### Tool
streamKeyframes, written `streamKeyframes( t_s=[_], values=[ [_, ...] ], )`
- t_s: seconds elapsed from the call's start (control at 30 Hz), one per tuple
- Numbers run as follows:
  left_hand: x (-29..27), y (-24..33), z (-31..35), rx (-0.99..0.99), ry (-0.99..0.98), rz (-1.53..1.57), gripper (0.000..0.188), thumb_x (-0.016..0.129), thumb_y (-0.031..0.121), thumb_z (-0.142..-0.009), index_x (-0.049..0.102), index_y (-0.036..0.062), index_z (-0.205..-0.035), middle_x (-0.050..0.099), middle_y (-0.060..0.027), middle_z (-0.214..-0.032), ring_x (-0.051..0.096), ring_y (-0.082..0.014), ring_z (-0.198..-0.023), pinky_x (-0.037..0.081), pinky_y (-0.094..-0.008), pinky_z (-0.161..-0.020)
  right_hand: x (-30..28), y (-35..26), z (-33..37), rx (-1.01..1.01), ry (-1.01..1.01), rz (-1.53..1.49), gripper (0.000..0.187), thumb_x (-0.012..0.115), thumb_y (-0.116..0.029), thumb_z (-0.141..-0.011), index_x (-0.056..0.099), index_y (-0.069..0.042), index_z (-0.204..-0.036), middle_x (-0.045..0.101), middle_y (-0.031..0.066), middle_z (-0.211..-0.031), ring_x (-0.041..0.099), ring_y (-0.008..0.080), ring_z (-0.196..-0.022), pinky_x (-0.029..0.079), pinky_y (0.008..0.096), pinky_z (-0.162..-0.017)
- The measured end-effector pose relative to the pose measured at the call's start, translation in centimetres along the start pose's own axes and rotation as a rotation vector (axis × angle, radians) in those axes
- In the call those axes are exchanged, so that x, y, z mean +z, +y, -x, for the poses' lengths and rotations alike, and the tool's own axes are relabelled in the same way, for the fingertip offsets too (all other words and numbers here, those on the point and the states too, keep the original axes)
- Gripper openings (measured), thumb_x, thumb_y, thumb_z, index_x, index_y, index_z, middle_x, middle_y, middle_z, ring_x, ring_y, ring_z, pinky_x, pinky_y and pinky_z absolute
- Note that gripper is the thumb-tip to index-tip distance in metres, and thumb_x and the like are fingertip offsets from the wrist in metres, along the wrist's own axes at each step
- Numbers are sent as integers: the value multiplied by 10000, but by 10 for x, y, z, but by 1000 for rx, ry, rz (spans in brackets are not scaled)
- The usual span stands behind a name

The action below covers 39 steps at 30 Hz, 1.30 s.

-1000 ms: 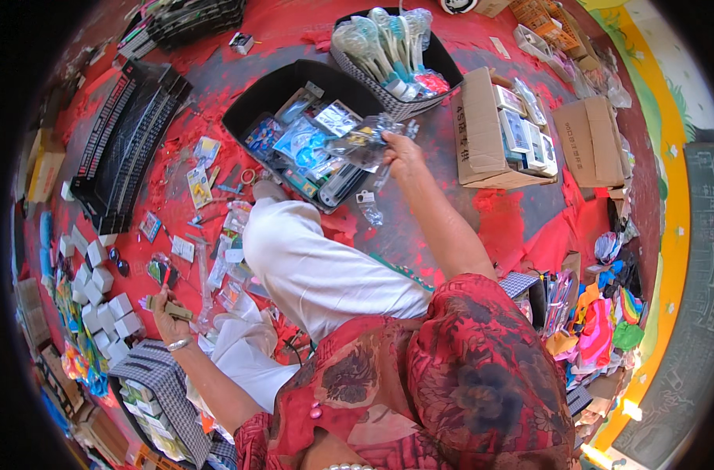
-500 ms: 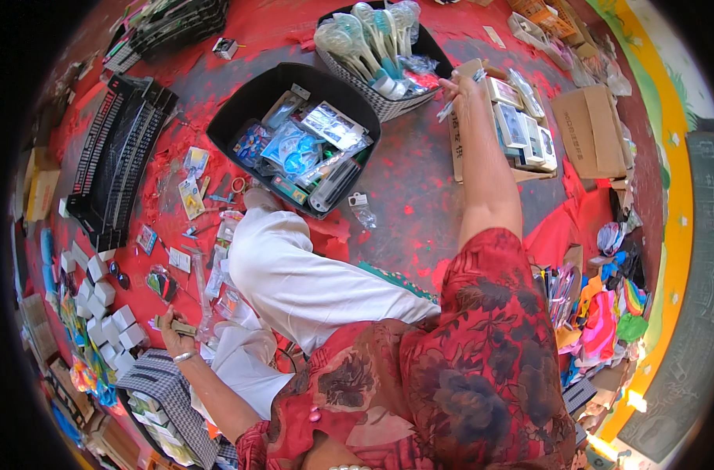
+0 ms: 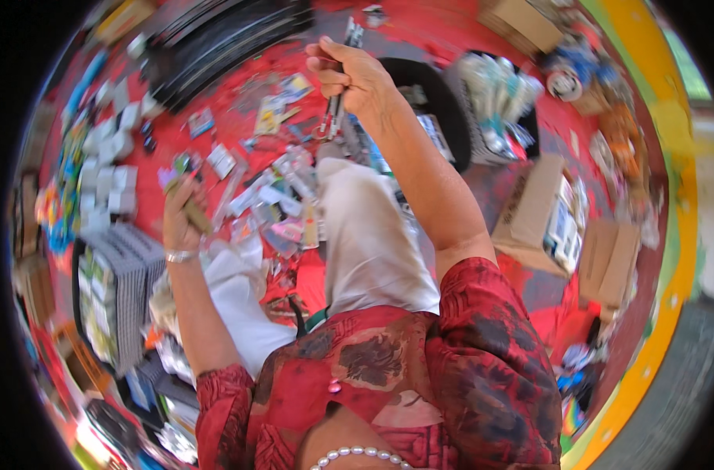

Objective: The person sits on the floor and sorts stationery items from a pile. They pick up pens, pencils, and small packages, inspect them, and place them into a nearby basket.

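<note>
My right hand (image 3: 353, 77) is raised at the top middle, in front of a black bin (image 3: 420, 82). Its fingers are closed round several thin, pen-like sticks (image 3: 334, 113), dark and silvery, that stick out above and below the fist; blur hides their exact kind. On the left, my left hand (image 3: 182, 215) grips a flat olive-brown strip (image 3: 192, 210). Close by it on the red floor lie a small white card (image 3: 221, 160) and scattered clear plastic packets (image 3: 282, 200). My forearm partly covers the black bin and its packaged goods.
White small boxes (image 3: 110, 145) are piled at left, above a checked basket (image 3: 134, 258). A long black rack (image 3: 224, 47) lies at the far left. Rightward stand a bin of bagged white-and-teal brushes (image 3: 494, 94) and an open cardboard box (image 3: 529, 215) with boxed goods.
My right hand has moved left from the cardboard box, with thin sticks in it. My left hand has risen, still holding the olive-brown strip. The whole view has turned rightward.
</note>
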<state>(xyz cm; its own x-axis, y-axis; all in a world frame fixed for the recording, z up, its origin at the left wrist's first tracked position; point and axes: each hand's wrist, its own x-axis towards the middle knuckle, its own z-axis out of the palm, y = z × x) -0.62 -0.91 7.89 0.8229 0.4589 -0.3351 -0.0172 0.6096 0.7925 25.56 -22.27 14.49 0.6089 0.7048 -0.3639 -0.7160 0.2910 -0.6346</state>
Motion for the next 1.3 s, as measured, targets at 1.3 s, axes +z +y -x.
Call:
streamKeyframes(
  t_s=[1.3],
  values=[
    [-11,19,19,43,82,511,545,441,538,-817,462,79,-1110,573,-160,-1004,548,-258,-958,403,-403,-877,131,167,-11,228,-324,741,218,693,-148,-702,611,7,-832,563,40,-608,413,59,-395,294,219,-357]
  ],
)
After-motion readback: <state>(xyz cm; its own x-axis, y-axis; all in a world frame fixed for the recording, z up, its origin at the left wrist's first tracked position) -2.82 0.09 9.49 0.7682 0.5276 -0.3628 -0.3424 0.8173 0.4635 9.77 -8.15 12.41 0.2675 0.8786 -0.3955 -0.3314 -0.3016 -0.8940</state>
